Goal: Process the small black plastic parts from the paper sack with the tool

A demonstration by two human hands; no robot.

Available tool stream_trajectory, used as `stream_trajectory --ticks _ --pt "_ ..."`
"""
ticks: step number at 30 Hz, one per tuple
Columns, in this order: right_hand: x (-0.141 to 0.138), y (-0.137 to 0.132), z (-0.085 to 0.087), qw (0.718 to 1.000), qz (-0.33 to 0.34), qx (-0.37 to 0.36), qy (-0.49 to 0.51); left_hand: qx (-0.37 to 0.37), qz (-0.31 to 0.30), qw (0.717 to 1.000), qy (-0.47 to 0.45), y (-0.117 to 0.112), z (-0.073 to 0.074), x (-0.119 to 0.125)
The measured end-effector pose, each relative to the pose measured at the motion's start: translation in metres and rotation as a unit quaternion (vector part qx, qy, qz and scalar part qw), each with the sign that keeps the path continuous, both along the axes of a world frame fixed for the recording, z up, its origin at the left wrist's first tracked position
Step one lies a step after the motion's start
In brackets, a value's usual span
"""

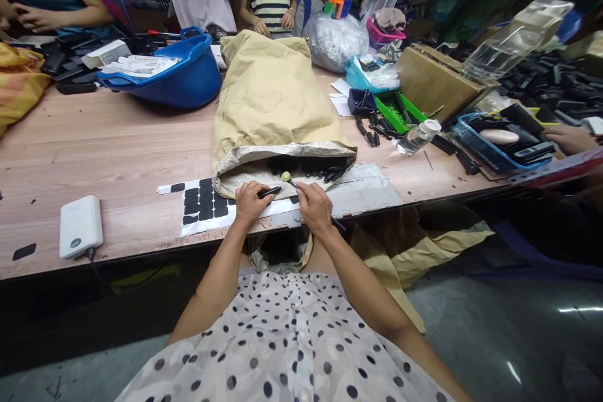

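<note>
My left hand [250,202] is closed around a small black pen-like piece [270,191] that points to the right. In my right hand [313,206] is a thin dark stick with a round yellow-green head [286,177], pinched between the fingers. Both hands are at the mouth of a large tan paper sack [271,94], which lies on its side and gapes towards me. Several black pieces [332,174] show inside its opening. A white sheet of black stickers [206,200] lies under the sack's left edge, beside my left hand.
A white power bank [81,227] with a cable lies at the left. Behind are a blue basin [183,78] and a clear plastic bag [336,41]. A green tray [399,112], a water bottle [418,137] and a cardboard box [431,81] stand right. Other people work across the table.
</note>
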State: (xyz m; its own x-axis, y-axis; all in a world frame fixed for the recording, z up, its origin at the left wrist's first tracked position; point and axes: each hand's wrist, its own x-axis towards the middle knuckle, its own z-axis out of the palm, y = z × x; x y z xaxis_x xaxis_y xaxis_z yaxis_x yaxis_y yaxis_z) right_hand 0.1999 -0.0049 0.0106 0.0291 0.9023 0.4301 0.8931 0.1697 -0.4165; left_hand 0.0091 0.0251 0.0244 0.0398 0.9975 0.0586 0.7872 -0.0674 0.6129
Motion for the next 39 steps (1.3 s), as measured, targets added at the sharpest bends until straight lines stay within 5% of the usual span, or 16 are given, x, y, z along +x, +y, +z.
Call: stream_trajectory --ticks 16,19,22,24,27,31,34,39 --pt "0.016 0.014 -0.015 0.996 -0.034 -0.007 -0.08 0.003 -0.004 1.0 -0.02 -0.003 0.007 -0.004" --pt "0.016 0.014 -0.013 0.996 -0.034 -0.011 -0.08 0.027 -0.051 0.997 -0.059 -0.028 0.016 -0.004" --pt "0.016 0.014 -0.013 0.996 -0.032 -0.008 -0.078 -0.021 -0.165 0.978 -0.125 -0.07 0.019 0.001" --pt "0.016 0.013 -0.013 0.996 -0.035 -0.009 -0.076 -0.089 -0.223 0.962 -0.126 -0.096 0.012 0.007" --pt "0.015 0.014 -0.014 0.997 -0.037 -0.006 -0.074 -0.167 -0.219 0.96 -0.057 -0.115 -0.008 0.017" --pt "0.015 0.015 -0.015 0.997 -0.037 0.002 -0.074 -0.239 -0.156 0.955 0.077 -0.108 -0.028 0.024" --pt "0.014 0.015 -0.015 0.996 -0.036 0.002 -0.076 -0.266 -0.168 0.942 0.118 -0.099 -0.021 0.025" --pt "0.012 0.014 -0.014 0.996 -0.039 0.0 -0.086 -0.178 -0.202 0.961 -0.066 -0.073 0.012 0.028"
